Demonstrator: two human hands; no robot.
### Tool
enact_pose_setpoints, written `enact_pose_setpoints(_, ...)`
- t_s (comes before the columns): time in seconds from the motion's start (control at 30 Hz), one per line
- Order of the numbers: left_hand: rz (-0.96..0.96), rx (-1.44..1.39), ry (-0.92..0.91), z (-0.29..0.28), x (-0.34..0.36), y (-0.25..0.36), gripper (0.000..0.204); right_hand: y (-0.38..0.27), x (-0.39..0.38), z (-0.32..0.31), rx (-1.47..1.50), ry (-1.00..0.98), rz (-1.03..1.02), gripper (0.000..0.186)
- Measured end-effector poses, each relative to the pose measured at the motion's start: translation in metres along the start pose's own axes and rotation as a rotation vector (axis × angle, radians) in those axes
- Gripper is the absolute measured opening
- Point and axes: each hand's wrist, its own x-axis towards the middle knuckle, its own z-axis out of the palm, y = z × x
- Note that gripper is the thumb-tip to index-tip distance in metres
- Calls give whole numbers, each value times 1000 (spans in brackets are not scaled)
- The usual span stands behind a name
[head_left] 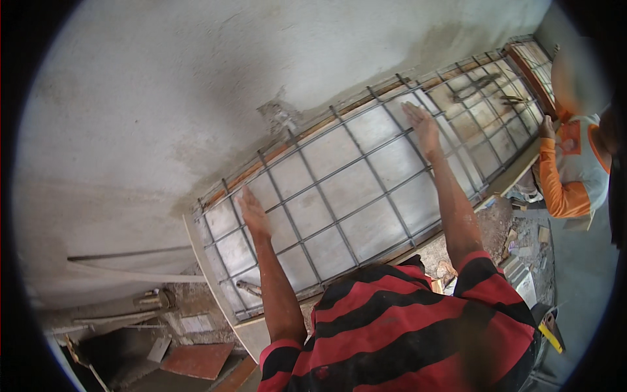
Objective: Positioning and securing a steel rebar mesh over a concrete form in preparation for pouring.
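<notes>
A grid of dark steel rebar [336, 223] lies over a pale, smooth panel [359, 225] in a long, wood-edged form against the wall. My left hand [253, 213] is over the grid's left end, fingers stretched out, holding nothing. Farther right and farther away, my right hand [424, 130] is held out flat near the far bars, also with nothing in it. Whether either palm touches the steel or hangs just above it, I cannot tell. Beside my left forearm a small tool-like object [249, 287] lies among the bars, partly hidden.
Dark wire bundles [480, 85] lie on the grid's right part. At the right stands a co-worker in an orange-sleeved shirt [569, 176], one hand [546, 127] at the form's edge. A bare plaster wall [163, 111] runs behind. Boards and a reddish panel [196, 360] litter the lower left.
</notes>
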Motion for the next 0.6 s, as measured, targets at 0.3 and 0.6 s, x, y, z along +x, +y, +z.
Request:
enact_pose_setpoints(0.3,-38,-45,57,8,-1,3,86,-12,-6,8,-119,18,14,68)
enact_pose_setpoints(0.6,-40,-22,52,11,-6,5,87,-12,-5,4,-128,24,16,71)
